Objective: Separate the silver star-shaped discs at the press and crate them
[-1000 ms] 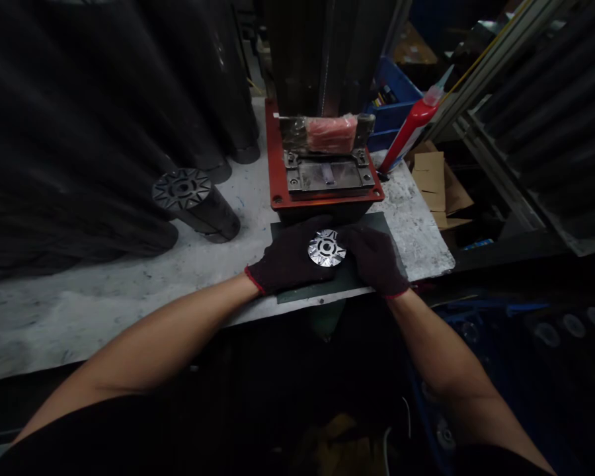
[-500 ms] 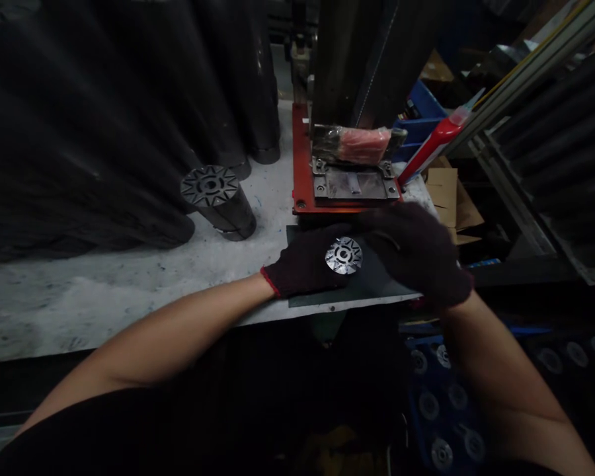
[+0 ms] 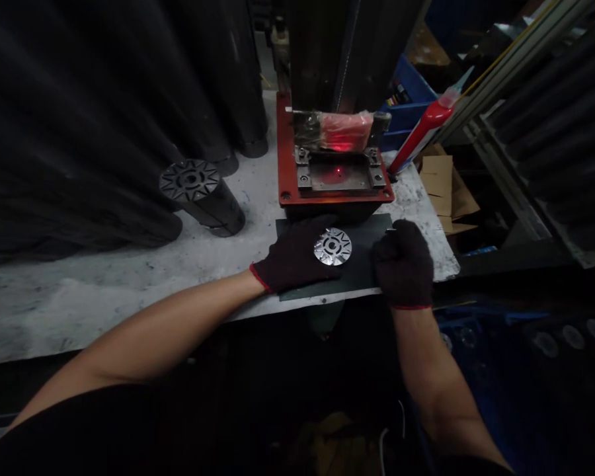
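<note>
My left hand [image 3: 300, 254], in a dark glove with a red cuff, is closed round a shiny metal rotor core [image 3: 332, 246]. Its slotted face with a zigzag pattern and centre hole points up. Underneath lies a dark green mat [image 3: 361, 271] at the bench edge. My right hand [image 3: 404, 264], gloved alike, is closed to the right of the core, over the mat's right side. A thin bright edge of a small flat piece [image 3: 391, 229] sticks out at its fingertips; the rest of the piece is hidden.
A red-based fixture [image 3: 287, 158] with a metal plate [image 3: 337, 177] and red light dot stands behind the mat. Left of it a rotor stack [image 3: 223, 208] stands upright near tall dark cylinders [image 3: 213, 79]. A red glue bottle [image 3: 424, 132] leans at right beside a cardboard box [image 3: 436, 185].
The small flat piece is gone from the fixture plate, and a red light dot shows there. My right hand has drawn back toward me and closed. My left hand still holds the rotor core.
</note>
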`<state>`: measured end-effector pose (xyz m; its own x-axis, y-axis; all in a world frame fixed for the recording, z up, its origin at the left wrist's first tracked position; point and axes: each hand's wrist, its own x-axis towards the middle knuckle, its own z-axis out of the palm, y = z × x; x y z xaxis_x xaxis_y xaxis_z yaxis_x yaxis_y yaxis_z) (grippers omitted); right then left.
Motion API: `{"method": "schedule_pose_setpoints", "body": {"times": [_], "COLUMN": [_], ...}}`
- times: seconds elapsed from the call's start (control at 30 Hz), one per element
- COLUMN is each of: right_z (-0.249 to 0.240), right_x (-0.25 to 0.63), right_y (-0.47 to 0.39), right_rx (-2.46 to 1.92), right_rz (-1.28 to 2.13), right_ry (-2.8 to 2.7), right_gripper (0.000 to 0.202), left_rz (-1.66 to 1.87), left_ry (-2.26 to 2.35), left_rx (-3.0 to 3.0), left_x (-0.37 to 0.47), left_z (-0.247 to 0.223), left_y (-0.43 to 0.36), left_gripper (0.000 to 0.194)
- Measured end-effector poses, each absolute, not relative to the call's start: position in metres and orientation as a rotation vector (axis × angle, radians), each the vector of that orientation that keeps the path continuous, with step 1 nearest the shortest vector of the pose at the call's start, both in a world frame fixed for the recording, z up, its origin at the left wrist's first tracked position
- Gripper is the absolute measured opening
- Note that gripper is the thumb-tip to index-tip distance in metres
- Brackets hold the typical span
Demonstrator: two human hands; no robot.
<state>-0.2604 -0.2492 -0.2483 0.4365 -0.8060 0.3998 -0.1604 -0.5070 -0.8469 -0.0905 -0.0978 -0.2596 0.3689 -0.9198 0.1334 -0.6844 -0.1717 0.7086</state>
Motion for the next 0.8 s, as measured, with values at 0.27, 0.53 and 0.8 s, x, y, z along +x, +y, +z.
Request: {"method": "schedule_pose_setpoints", "body": {"times": [0.27,0.53,0.8], "right_z": [-0.255,-0.254,-0.249], "right_x": [-0.267,-0.257,-0.253], "right_y": [-0.245,-0.252,-0.251], "right_rx": [-2.038,-2.338,-2.296], "right_rz": [-0.775,-0.564,-0.559], "right_ry": [0.688,0.543,0.546], "right_gripper": [0.024,0.036,0.036], "left_rz": [-0.379,-0.41,-0.434], "left_ry": [-1.417,-1.395,-1.402], "left_rx": [1.951,1.965,1.967], "left_x": [-0.089,-0.09,-0.091], "left_z": [-0.266,-0.263,-0.26], "left_y": [-0.098,-0.099,-0.098], "left_gripper": [0.102,0.101,0.101]}}
